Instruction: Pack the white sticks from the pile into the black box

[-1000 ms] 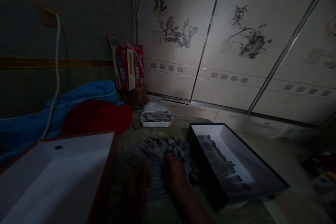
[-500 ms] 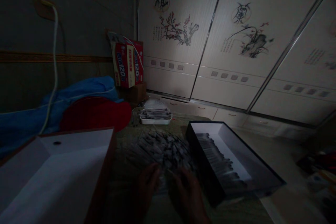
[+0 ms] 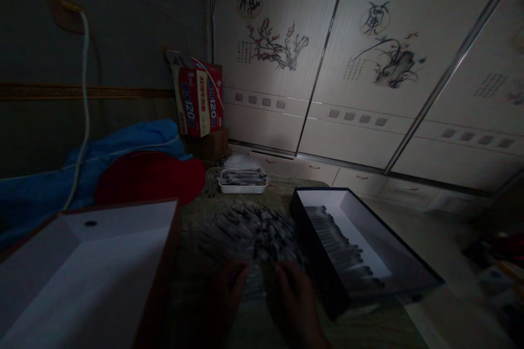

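In dim light a pile of thin, dark-tipped clear sticks [image 3: 249, 232], pen-like in shape, covers the table in front of me. My left hand [image 3: 227, 292] is at the near edge of the pile, thumb and forefinger drawn together; what lies in them, if anything, is too dark to make out. My right hand [image 3: 297, 297] is opposite, its fingertips pressed together by the pile's near right edge, contents also unclear. Between both hands lie a few clear sticks [image 3: 254, 283]. To the right, a black open box [image 3: 321, 262] holds a row of similar sticks [image 3: 339, 245].
A large open box [image 3: 164, 262] with white inside stands on the left. At the back is a white tray [image 3: 243, 189] of similar sticks. Behind are a red cloth-like item [image 3: 151, 177], blue fabric [image 3: 135, 139], a red carton [image 3: 198, 101] and cabinet doors [image 3: 270, 82].
My hands have moved slightly apart, the right one a little to the right. A thin pale piece seen at the right fingertips before no longer shows.
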A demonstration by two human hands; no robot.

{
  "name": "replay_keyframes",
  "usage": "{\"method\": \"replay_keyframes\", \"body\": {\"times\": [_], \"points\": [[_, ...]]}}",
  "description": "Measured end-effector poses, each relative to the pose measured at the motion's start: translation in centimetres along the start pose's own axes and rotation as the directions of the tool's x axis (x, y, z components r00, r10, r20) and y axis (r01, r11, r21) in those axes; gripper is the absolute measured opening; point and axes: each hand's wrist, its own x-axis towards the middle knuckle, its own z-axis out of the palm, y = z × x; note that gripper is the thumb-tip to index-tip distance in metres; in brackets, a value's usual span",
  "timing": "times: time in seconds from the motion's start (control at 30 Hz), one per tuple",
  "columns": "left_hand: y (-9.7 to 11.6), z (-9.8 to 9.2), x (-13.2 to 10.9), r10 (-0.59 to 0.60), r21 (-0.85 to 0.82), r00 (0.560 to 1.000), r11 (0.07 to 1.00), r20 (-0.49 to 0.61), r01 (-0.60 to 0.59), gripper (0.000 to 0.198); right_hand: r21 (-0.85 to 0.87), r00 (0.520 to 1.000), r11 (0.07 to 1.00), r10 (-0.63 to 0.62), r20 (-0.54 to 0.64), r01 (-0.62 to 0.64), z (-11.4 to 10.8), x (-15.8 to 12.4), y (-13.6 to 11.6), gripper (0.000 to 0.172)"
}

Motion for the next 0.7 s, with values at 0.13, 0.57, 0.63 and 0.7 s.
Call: {"method": "replay_keyframes", "body": {"times": [0.13,0.57,0.63,0.7], "points": [[0.5,-0.4,-1.2,0.056,0.352,0.975,0.927,0.216,-0.132,0.019,0.065,0.998,0.997,0.051,-0.045,-0.048,-1.4,-0.1,0.5,0.037],[0.6,-0.1,-1.8,0.014,0.667,0.930,0.692,0.367,-0.274,0.037,0.077,0.994,0.994,0.081,-0.070,-0.075,-1.6,-0.6,0.7,0.038],[0.5,0.0,-1.7,0.140,0.619,0.947,0.727,0.289,-0.297,0.034,0.079,0.994,0.994,0.083,-0.076,-0.077,-2.0,-0.8,0.5,0.038],[0.6,0.1,-1.5,0.245,0.530,0.949,0.788,0.196,-0.313,0.028,0.086,0.992,0.994,0.074,-0.102,-0.066,-2.6,-1.2,0.1,0.036]]}}
